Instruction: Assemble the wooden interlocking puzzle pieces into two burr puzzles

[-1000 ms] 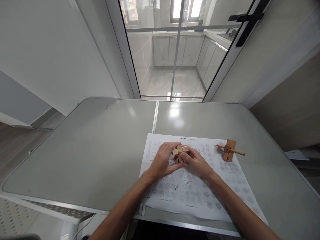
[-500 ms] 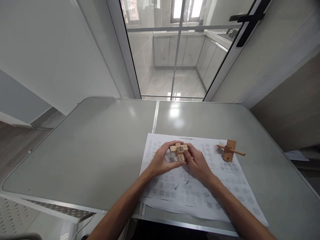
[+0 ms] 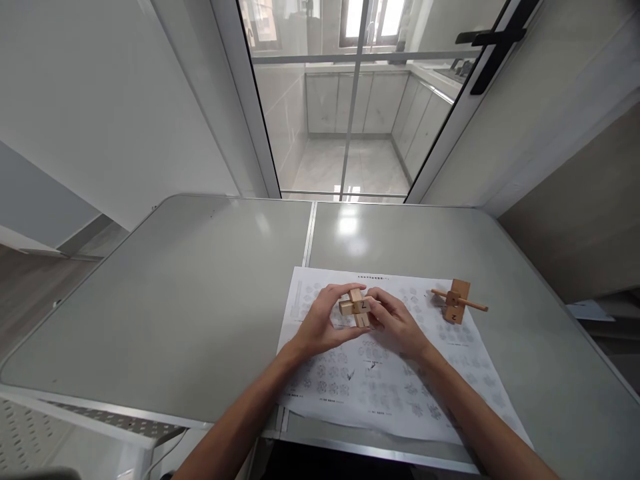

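Note:
Between both hands sits a small wooden interlocking puzzle (image 3: 355, 307), a cross of pale blocks, held just above a printed paper sheet (image 3: 390, 373). My left hand (image 3: 323, 325) pinches its left side with thumb and fingers. On the puzzle's right side my right hand (image 3: 397, 320) grips it with curled fingers. A second wooden puzzle (image 3: 456, 301), a block with a thin rod through it, lies on the sheet to the right, a hand's width from my right hand.
The sheet lies on a grey folding table (image 3: 190, 287) with a centre seam. A glass sliding door (image 3: 350, 100) stands behind the table's far edge. A wall is at the left, a brown panel (image 3: 585, 213) at the right.
Both hands have turned the wooden puzzle between them; its blocks now show as a plainer cross. The second puzzle and the sheet have stayed put.

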{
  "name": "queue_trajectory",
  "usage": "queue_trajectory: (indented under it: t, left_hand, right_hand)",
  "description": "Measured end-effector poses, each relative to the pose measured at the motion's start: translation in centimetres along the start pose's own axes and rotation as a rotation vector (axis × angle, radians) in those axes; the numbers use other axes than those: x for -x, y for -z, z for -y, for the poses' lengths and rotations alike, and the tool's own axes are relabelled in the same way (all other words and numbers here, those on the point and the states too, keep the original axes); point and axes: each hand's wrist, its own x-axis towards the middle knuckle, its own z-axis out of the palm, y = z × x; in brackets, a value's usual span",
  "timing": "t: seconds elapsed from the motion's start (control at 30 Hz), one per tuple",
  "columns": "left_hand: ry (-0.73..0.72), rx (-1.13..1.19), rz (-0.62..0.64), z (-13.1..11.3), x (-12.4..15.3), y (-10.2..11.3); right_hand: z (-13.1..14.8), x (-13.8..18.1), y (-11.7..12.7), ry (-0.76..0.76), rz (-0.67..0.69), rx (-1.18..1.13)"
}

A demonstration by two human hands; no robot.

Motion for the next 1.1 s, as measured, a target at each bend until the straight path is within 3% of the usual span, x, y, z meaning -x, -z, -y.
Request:
queue_trajectory:
  t: [0.33, 0.47, 0.6, 0.83, 1.1]
  left_hand:
    - [-0.155, -0.193, -0.046, 0.1, 0.3, -0.4]
    - [-0.066, -0.149, -0.104, 0.7, 0.3, -0.6]
    - [0.063, -0.108, -0.190, 1.2, 0.2, -0.9]
    - [0.164, -0.129, -0.154, 1.5, 0.1, -1.0]
    - [0.204, -0.113, -0.153, 1.9, 0.1, -1.3]
  right_hand:
    - [0.2, 0.0, -0.2, -0.171, 0.055, -0.264]
    - [0.2, -0.4, -0.1, -0.207, -0.080, -0.441]
    - [0.0, -0.9, 0.6, -0.150, -0.233, -0.681]
    - [-0.7, -1.1, 1.2, -0.044, -0.278, -0.775]
    - [-0.9, -1.1, 1.7, -0.061, -0.342, -0.902]
